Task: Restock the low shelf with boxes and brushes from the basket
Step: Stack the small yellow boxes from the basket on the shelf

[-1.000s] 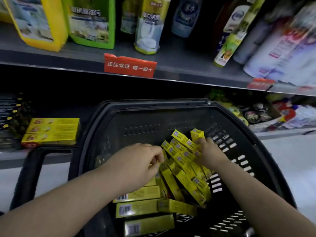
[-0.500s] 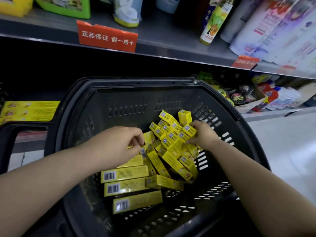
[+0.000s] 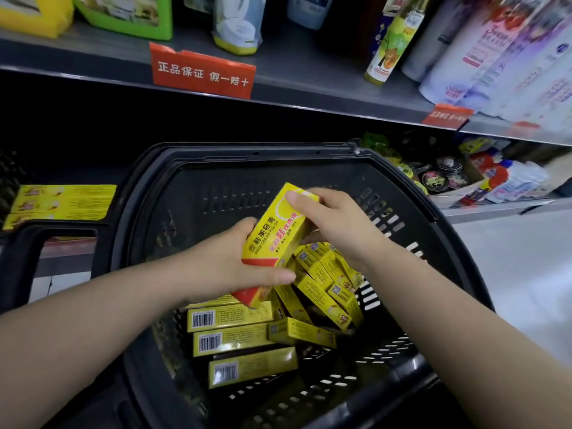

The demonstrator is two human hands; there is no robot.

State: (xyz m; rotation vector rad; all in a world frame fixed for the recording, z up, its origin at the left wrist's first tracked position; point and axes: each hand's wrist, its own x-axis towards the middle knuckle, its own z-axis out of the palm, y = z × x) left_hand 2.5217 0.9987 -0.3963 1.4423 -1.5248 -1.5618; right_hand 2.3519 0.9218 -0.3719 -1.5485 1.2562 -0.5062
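Boxes (image 3: 322, 283) lie in a heap in my black basket (image 3: 247, 153), all yellow and tipped this way and that. Nearer to me in the basket, three flat boxes (image 3: 230, 318) lie in a row with their bar codes up.

I hold one yellow box (image 3: 275, 239) up over the heap with both hands. It is tilted, with its top end pointing away from me. My left hand (image 3: 229, 267) grips the low end, with my thumb laid across the front and my fingers curled round the back. My right hand (image 3: 337, 224) pinches the top end with bent fingers. The box has red words on its side and a red end at the bottom. I cannot tell if a second box sits under it in my grip.

The low shelf (image 3: 489, 209) runs behind the basket. On its left part, more yellow boxes, the shelf boxes (image 3: 65, 201), sit in a neat stack, well apart from my hands. On its right part are round tins (image 3: 439, 178) and small packs.

Above that, the top shelf (image 3: 309, 72) holds tall bottles (image 3: 387, 48) and a red sign (image 3: 201, 71) with white writing.
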